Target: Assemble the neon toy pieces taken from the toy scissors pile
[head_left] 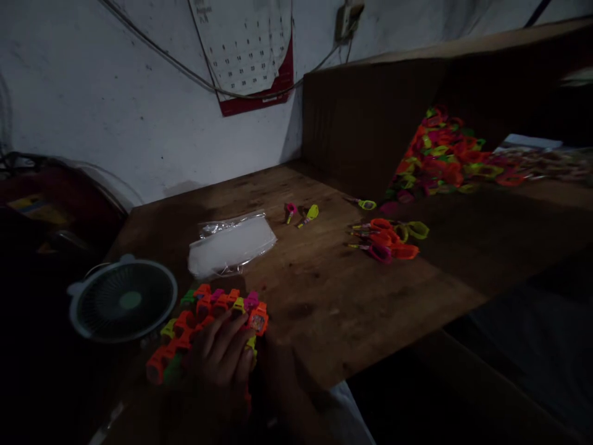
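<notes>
Brightly coloured toy watches [185, 327], mostly orange with some yellow, green and pink, are bunched in rows at the table's near left edge. My left hand [222, 352] is curled over the right part of this bunch, its fingertips beside an orange watch [258, 319] with a picture on its face. Just right of it, my right hand [275, 361] is dark and blurred, and its fingers cannot be made out. Behind the bunch lies a stack of clear plastic bags [231, 244].
A small round fan [127, 301] stands at the left. Loose toy watches [384, 238] lie mid-table, with two more [311, 214] nearer the wall. A cardboard box [361, 123] on its side holds a large heap of colourful watches [440, 154]. A calendar [250, 55] hangs behind.
</notes>
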Demonstrator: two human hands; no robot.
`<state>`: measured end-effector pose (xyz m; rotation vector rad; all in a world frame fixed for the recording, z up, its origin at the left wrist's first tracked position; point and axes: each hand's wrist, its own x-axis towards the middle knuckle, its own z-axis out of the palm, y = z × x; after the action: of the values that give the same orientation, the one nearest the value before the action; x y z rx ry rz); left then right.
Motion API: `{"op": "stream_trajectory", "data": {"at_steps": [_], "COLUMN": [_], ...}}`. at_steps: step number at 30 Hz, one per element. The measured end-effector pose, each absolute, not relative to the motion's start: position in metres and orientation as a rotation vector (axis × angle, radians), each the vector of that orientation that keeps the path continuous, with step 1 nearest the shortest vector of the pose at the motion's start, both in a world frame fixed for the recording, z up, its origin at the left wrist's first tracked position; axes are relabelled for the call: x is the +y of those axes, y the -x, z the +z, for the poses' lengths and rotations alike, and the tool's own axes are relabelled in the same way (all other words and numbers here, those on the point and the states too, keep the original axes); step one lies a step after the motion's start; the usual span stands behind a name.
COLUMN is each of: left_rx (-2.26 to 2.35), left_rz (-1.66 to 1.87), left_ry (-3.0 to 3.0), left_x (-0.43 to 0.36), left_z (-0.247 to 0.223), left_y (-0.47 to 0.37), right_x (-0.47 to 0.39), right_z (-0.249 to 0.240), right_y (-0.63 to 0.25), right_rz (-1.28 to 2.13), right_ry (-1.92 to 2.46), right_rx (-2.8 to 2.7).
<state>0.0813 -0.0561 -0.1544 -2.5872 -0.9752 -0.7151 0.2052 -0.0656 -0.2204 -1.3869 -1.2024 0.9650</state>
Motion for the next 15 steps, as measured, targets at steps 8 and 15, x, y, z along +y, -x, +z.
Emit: {"op": "stream_trajectory", "data": {"at_steps": [8, 15], "left_rx": [-0.623, -0.38], "left_rz": [-0.705, -0.518], "left_ry": [2.46, 2.266], "left_x": [-0.052, -0.026], "left_z": [-0.151, -0.156], "left_y": [-0.077, -0.066], "right_x": [-0.006, 0.136], "right_z": [-0.208, -0.149], "right_y": [-0.312, -0.381], "right_rz": [0.845, 0.511], "right_ry": [1.561, 2.241], "right_rx": [-1.276, -1.239]}}
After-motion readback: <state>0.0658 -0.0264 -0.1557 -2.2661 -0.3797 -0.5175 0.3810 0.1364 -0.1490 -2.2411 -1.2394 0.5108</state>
